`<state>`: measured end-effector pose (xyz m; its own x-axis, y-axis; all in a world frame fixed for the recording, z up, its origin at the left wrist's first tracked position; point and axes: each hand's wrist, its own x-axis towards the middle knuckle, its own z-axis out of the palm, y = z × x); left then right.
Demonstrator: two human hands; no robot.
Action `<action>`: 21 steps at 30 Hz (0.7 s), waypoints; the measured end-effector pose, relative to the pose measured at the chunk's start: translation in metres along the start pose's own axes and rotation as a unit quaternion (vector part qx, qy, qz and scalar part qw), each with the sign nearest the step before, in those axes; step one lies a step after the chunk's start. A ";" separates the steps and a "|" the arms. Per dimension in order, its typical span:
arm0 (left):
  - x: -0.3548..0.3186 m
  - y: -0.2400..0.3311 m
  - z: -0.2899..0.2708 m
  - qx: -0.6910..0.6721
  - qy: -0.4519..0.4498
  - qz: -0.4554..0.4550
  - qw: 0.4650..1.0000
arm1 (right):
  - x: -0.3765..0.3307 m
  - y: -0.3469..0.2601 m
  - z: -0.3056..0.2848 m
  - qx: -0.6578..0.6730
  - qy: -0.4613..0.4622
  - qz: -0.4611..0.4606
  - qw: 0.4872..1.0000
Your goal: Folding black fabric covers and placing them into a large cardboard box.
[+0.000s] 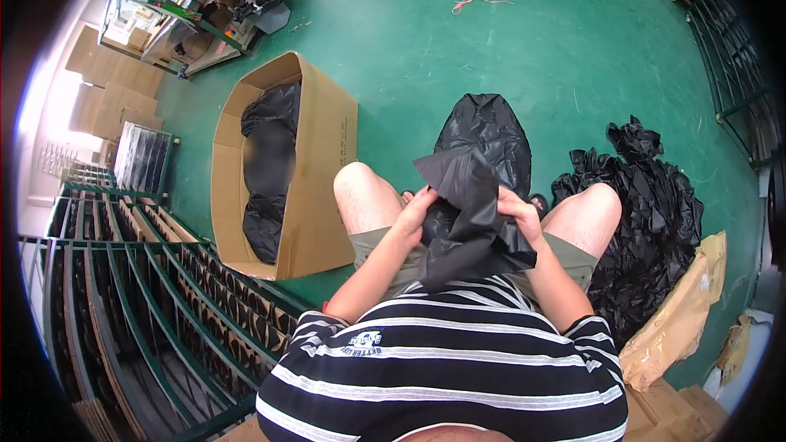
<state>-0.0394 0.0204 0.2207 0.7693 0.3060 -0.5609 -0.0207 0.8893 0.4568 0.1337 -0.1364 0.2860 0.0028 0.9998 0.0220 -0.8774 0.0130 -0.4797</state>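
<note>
Between my knees stands a bulky black plastic bag (pixel 485 127), its loose upper part drawn up toward my lap. My left hand (pixel 416 211) is closed on the left edge of that black plastic, fingers partly behind it. On the other side my right hand (pixel 517 211) grips the right edge, thumb toward the middle. The gathered plastic hangs in folds between both hands and covers what lies beneath; whether anything is inside I cannot tell.
An open cardboard box (pixel 323 172) holding black plastic bundles stands to my left. A heap of black bags (pixel 647 213) lies at my right beside a tan plastic sack (pixel 679 311). Green metal racks (pixel 155 295) fill the left. A red string (pixel 475 2) lies on the floor ahead.
</note>
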 end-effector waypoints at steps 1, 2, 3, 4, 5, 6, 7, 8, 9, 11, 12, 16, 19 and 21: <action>-0.005 0.002 0.020 0.020 0.000 0.010 1.000 | -0.001 -0.003 -0.003 0.011 0.028 -0.025 0.999; -0.012 0.006 0.039 0.041 -0.001 0.020 0.999 | -0.004 -0.001 -0.029 -0.010 0.065 -0.043 0.997; -0.001 0.004 0.016 0.110 0.058 0.098 0.987 | -0.003 -0.008 -0.030 -0.118 0.108 -0.067 0.985; -0.027 0.024 0.065 0.100 0.021 0.109 0.989 | -0.004 -0.015 -0.028 -0.186 0.161 -0.103 0.964; -0.028 0.030 0.069 0.138 0.046 0.139 0.980 | -0.006 -0.015 -0.022 -0.207 0.217 -0.138 0.944; -0.032 0.036 0.069 0.176 0.074 0.175 0.966 | -0.005 -0.016 -0.011 -0.226 0.265 -0.170 0.922; -0.032 0.039 0.070 0.215 0.049 0.227 0.948 | -0.010 -0.022 -0.008 -0.368 0.279 -0.185 0.868; -0.037 0.043 0.071 0.216 0.050 0.227 0.948 | -0.014 -0.023 0.001 -0.377 0.275 -0.188 0.864; -0.043 0.048 0.075 0.247 0.025 0.226 0.942 | -0.015 -0.022 0.009 -0.387 0.272 -0.192 0.860; -0.055 0.050 0.091 0.267 -0.014 0.227 0.936 | -0.014 -0.016 0.020 -0.507 0.264 -0.223 0.790; -0.060 0.048 0.090 0.267 -0.014 0.226 0.937 | -0.009 -0.012 0.026 -0.589 0.247 -0.260 0.724; -0.064 0.039 0.102 0.239 -0.034 0.198 0.950 | 0.006 -0.005 0.036 -0.637 0.248 -0.305 0.663; -0.061 0.046 0.108 0.201 -0.033 0.174 0.963 | 0.001 -0.027 0.036 -0.653 0.232 -0.257 0.674; -0.057 0.045 0.102 0.090 -0.062 0.147 0.983 | 0.000 -0.028 0.033 -0.610 0.226 -0.210 0.730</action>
<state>-0.0186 0.0083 0.3434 0.8193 0.4871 -0.3025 -0.1495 0.6908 0.7075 0.1422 -0.1370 0.3282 0.5479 0.8034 0.2330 0.3263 0.0512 -0.9439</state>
